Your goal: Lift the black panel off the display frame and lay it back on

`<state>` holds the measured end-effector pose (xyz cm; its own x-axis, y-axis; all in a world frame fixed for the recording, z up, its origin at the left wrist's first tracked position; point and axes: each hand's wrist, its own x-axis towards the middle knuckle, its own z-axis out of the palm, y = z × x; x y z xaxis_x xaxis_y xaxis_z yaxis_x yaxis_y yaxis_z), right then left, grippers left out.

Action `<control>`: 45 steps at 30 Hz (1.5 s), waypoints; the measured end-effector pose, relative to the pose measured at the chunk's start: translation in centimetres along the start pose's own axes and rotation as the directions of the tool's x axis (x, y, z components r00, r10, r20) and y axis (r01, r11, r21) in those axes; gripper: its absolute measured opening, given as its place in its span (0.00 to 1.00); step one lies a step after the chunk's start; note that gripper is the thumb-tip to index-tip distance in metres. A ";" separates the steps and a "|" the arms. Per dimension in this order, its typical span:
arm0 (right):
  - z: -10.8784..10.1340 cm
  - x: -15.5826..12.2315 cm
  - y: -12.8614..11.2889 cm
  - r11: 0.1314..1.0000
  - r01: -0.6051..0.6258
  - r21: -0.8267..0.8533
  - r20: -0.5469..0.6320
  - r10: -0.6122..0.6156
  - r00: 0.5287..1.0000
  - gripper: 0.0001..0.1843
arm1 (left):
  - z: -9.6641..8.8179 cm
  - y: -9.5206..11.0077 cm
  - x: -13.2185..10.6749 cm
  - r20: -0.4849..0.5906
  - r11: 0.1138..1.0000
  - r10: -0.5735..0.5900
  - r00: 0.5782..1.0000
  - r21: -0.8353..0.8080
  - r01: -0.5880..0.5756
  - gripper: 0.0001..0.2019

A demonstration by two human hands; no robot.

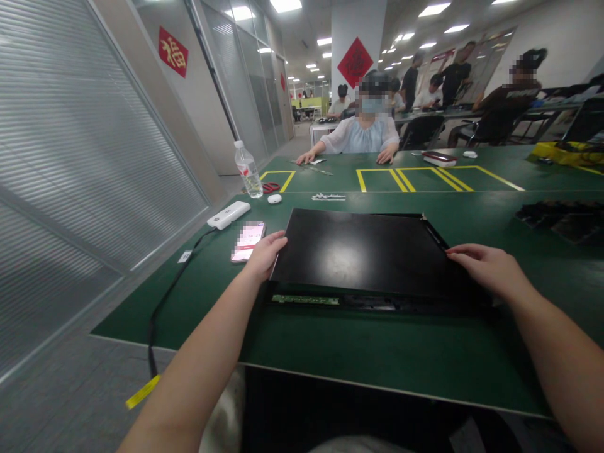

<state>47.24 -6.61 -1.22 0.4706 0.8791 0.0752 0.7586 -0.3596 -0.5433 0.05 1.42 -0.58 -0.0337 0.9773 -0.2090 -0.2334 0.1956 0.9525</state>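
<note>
A flat black screen panel lies on the green table in front of me. A green circuit strip shows along its near edge. My left hand holds the panel's left edge, fingers curled over it. On the panel's right edge rests my right hand, its fingers laid over the rim and gripping it. A thin black frame edge shows at the panel's far right corner.
Left of the panel lie a phone, a white power bank with a black cable, a water bottle, red scissors and a small white case. Dark parts sit at right. A person sits opposite.
</note>
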 end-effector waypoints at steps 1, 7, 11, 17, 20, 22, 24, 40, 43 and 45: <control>0.0 0.0 0.0 1.000 -0.008 0.004 0.003 0.008 1.000 0.22 | 0.0 0.0 0.0 0.008 1.000 -0.005 1.000 -0.006 0.005 0.24; -0.3 -0.2 -0.4 0.993 -0.097 0.060 0.013 0.097 0.995 0.26 | -0.1 0.0 -0.2 0.042 1.000 0.023 0.999 -0.002 -0.023 0.20; -0.4 -1.0 -1.1 0.968 -0.150 0.203 0.037 0.145 0.989 0.28 | -0.2 -0.1 -0.3 0.046 0.998 0.069 0.997 0.010 -0.070 0.23; -0.2 -1.0 -0.8 0.948 -0.160 0.276 0.063 0.149 0.987 0.28 | -0.6 -0.4 0.0 0.043 0.974 0.197 0.979 0.102 -0.200 0.26; -0.3 -1.0 -0.9 0.945 -0.156 0.289 0.066 0.143 0.988 0.27 | -0.8 -0.6 0.3 0.006 0.932 0.280 0.960 0.236 -0.274 0.23; -0.3 -1.2 -1.1 0.938 -0.158 0.309 0.068 0.144 0.987 0.27 | -0.8 -0.7 0.4 -0.024 0.899 0.318 0.948 0.327 -0.293 0.20; -0.4 -1.3 -1.2 0.932 -0.157 0.326 0.068 0.143 0.987 0.27 | -0.8 -0.7 0.3 -0.042 0.873 0.328 0.944 0.395 -0.286 0.17; -0.4 -1.0 -0.8 0.943 -0.146 0.299 0.081 0.127 0.989 0.27 | -2.1 -2.3 1.7 0.058 0.734 0.346 0.936 0.605 -0.309 0.25; -0.4 -1.0 -0.9 0.938 -0.153 0.311 0.089 0.132 0.987 0.28 | -2.1 -2.2 1.5 0.059 0.709 0.339 0.939 0.640 -0.296 0.26; -0.4 -1.1 -1.0 0.927 -0.163 0.339 0.090 0.140 0.986 0.28 | -2.0 -2.0 1.3 0.058 0.703 0.339 0.939 0.648 -0.294 0.26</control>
<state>46.21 -7.33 -0.44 0.5297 0.8446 -0.0774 0.4738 -0.3703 -0.7990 -1.47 2.12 -3.20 -0.0540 0.9888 0.1394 0.4754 -0.0973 0.8744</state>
